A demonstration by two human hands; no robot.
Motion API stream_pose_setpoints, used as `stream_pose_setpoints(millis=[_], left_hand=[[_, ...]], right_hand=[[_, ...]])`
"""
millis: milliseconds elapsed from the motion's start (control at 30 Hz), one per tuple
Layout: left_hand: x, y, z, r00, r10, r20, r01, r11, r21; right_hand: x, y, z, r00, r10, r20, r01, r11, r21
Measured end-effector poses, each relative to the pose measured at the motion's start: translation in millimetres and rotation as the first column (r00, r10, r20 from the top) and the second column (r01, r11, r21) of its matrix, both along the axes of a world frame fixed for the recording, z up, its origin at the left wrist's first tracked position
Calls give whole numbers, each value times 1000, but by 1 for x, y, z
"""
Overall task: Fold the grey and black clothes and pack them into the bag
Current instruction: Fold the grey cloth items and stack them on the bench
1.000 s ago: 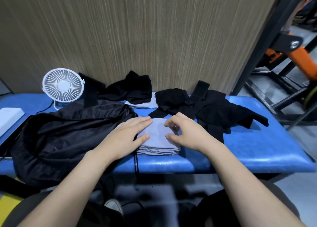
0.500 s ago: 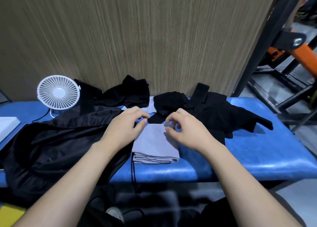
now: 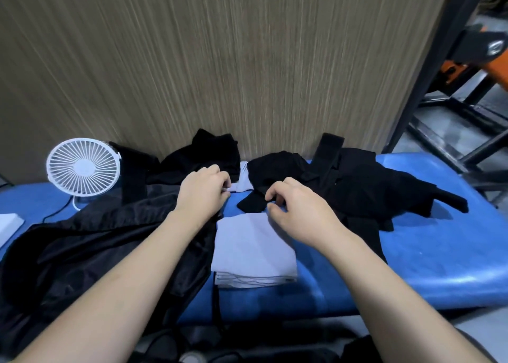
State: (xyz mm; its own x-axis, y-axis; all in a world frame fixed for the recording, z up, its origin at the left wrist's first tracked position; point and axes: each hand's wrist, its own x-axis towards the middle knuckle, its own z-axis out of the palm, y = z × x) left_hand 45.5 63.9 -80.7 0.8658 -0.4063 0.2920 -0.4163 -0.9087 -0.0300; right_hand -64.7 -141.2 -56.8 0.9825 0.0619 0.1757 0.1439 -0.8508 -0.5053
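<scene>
Left hand (image 3: 202, 191) pinching grey cloth (image 3: 242, 182), crumpled

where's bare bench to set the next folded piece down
Bare blue bench lies right of the folded grey stack, in front of the black clothes. A small strip shows left, between fan and bag. The middle is crowded: both hands, grey cloth, black heaps against the wall.
</scene>
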Motion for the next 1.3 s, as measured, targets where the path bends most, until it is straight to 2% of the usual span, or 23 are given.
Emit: stream_pose_setpoints(millis=[200,367,567,800,967,1033,1200,1300], left_hand=[[2,3,-8,996,14,89,-12,999,-34],[-9,8,10,986,10,165,29,973,-228],[-44,19,60,971,-70,231,166,887,-430],[-78,31,95,965,-171,200,261,727,-635],[-91,37,105,960,-215,178,261,467,-845],[-92,41,106,949,-256,185,278,400,-873],[-93,46,106,911,-343,230,363,400,-841],[-93,50,108,895,-362,260,403,410,-818]], right_hand=[[6,12,0,999,-33,13,33,999,-9],[10,23,-1,999,-46,12,46,999,10],[10,36,6,999,-41,1,41,992,116],[16,57,6,996,-82,-24,85,910,406],[23,77,4,998,-51,32,28,865,501],[26,87,2,994,-41,97,-14,861,508],[30,99,6,986,-25,166,-85,782,618],[33,100,10,963,-116,243,-73,756,650]])
